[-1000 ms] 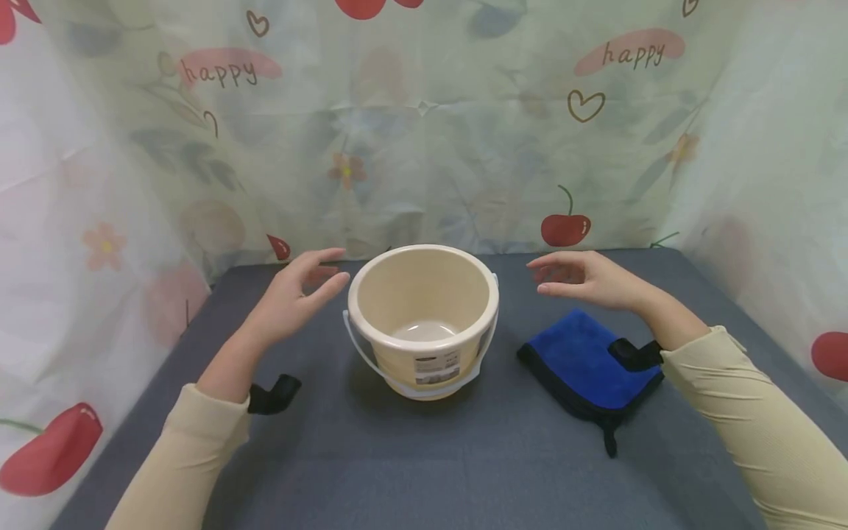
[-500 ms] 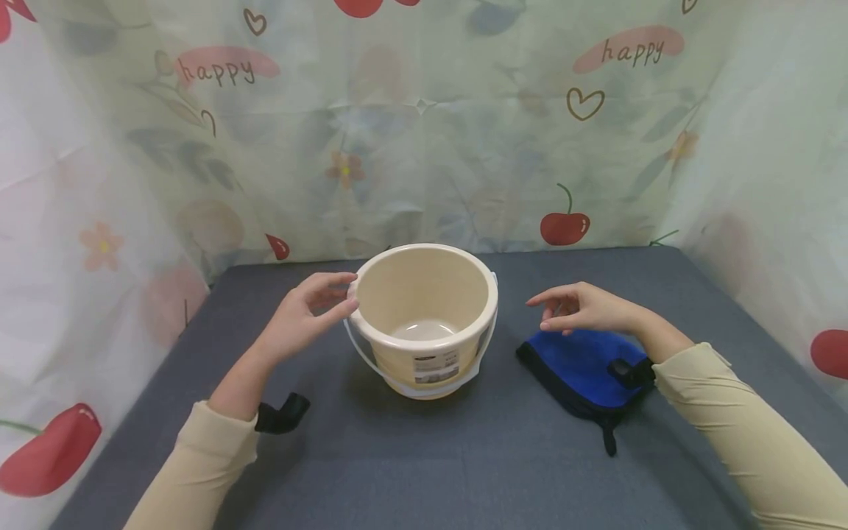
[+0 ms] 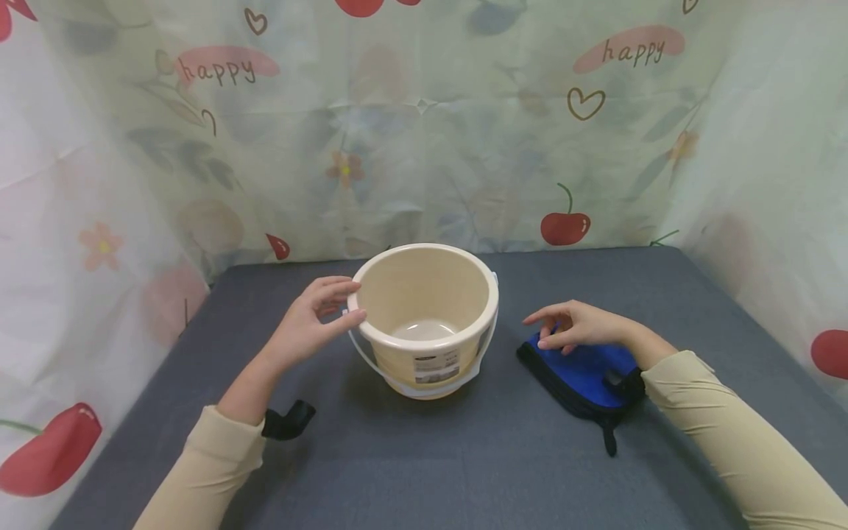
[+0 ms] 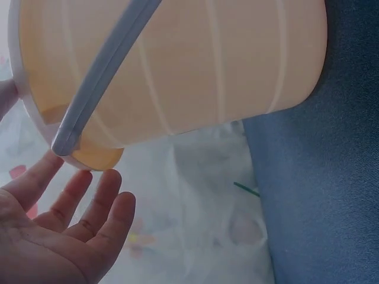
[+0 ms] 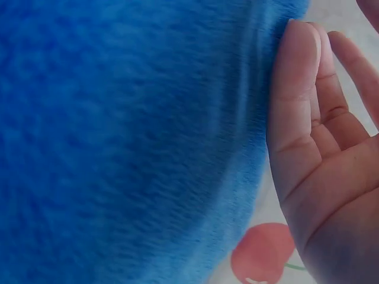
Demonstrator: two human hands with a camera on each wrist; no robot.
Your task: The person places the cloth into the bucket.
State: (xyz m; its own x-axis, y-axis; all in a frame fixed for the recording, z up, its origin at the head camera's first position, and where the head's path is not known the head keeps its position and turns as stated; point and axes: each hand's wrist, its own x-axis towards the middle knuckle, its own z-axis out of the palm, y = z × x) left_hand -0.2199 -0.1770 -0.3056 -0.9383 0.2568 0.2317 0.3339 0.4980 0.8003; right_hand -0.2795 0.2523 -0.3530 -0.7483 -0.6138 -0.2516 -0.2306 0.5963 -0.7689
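A cream plastic bucket [image 3: 424, 294] stands upright on the dark grey tabletop, its pale grey handle [image 4: 106, 77] hanging down at the front. My left hand [image 3: 314, 320] is at the bucket's left rim, fingertips and thumb touching it with the fingers loosely bent. The left wrist view has those fingers [image 4: 98, 204] beside the rim and the handle's end. A blue cloth [image 3: 586, 379] with black edging and a loop lies folded to the bucket's right. Over its far edge is my right hand [image 3: 586, 324], fingers loosely extended and some against the cloth, with nothing gripped.
A label [image 3: 437, 366] is on the bucket's front. Patterned curtains [image 3: 424, 147] with cherries and hearts enclose the back and sides of the table [image 3: 424, 471]. Black wrist mounts [image 3: 289, 421] stick out below both hands.
My left hand has moved right and slightly down, from beside the bucket to its rim. My right hand has lowered from above the cloth to its far edge. The bucket stays in place.
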